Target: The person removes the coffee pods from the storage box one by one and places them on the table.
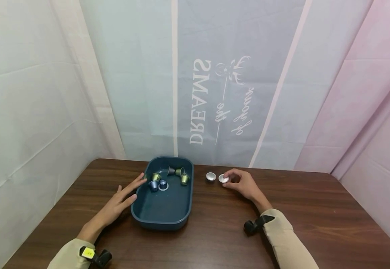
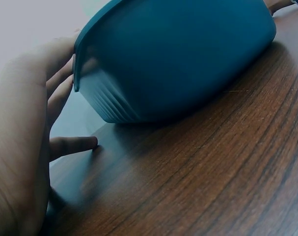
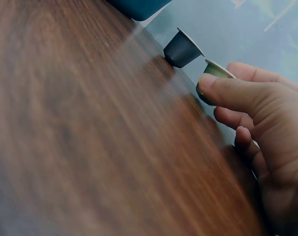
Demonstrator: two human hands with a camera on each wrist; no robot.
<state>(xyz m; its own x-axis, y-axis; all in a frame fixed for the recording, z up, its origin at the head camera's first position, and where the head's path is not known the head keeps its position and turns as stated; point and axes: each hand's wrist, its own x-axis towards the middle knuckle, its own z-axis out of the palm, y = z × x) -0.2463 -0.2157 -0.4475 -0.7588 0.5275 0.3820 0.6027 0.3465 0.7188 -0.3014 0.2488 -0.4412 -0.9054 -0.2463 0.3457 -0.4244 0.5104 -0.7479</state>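
Note:
A green coffee capsule [image 3: 218, 70] with a pale lid is pinched between the thumb and fingers of my right hand [image 1: 243, 184], near the table's back edge. Just left of it a dark coffee capsule [image 3: 182, 50] stands on the table, its silver lid [image 1: 210, 176] facing up in the head view. My left hand [image 1: 115, 205] is at the left rim of a dark blue plastic basin [image 1: 163, 223], its fingers extended and touching the rim. Inside the basin lie several coffee capsules, among them a blue capsule [image 1: 153, 185] and a green capsule [image 1: 184, 179].
The brown wooden table [image 1: 222, 239] ends at the back against a hanging grey-blue cloth [image 1: 141, 93] with printed lettering. Pale cloth walls stand left and right. Each sleeve carries a black wrist mount, such as the right mount [image 1: 257, 225].

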